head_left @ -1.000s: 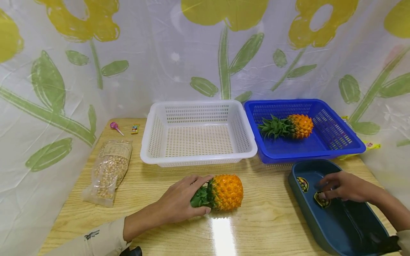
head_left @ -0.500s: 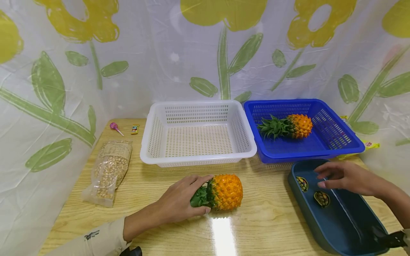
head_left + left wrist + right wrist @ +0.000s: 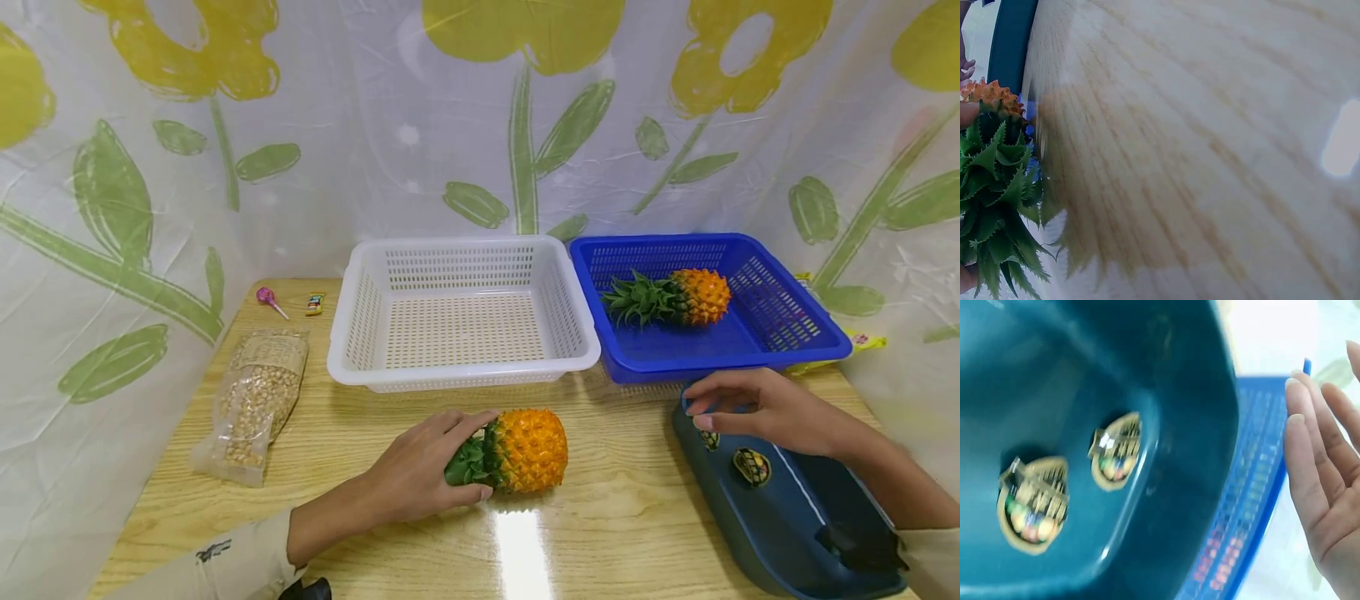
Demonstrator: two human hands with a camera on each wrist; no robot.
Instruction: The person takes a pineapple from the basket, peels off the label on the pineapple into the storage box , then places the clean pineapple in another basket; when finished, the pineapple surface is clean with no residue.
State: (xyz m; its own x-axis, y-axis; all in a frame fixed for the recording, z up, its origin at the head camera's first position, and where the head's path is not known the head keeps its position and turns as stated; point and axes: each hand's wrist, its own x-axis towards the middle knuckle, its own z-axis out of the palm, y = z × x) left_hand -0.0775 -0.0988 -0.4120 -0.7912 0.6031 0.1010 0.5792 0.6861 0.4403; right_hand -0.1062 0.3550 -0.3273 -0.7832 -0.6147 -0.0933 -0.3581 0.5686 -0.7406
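On the table, my left hand (image 3: 420, 467) grips a small orange pineapple (image 3: 532, 450) round its green leaves, thumb nearest me; the fruit points right. The left wrist view shows its spiky leaves (image 3: 997, 187) along the left edge. My right hand (image 3: 780, 412) hovers over the far end of a dark teal tub (image 3: 720, 508), fingers loosely extended and holding nothing. In the right wrist view that hand (image 3: 1329, 475) is beside the tub's wall. Two small black-and-gold pieces with a colourful print lie in the tub: one flat piece (image 3: 752, 467) near the middle, another (image 3: 1116, 453) by the wall.
A white basket (image 3: 465, 371) stands at the back centre. Right of it, a blue basket (image 3: 720, 362) holds another pineapple (image 3: 701, 296). At left lie a bag of corn kernels (image 3: 262, 392), a lollipop (image 3: 266, 296) and a small wrapped candy (image 3: 315, 303). Yellow wrappers (image 3: 866, 343) show behind the blue basket.
My right hand has lifted off the piece in the tub and moved left and away from me toward the tub's far rim. My left hand and the pineapple have stayed put.
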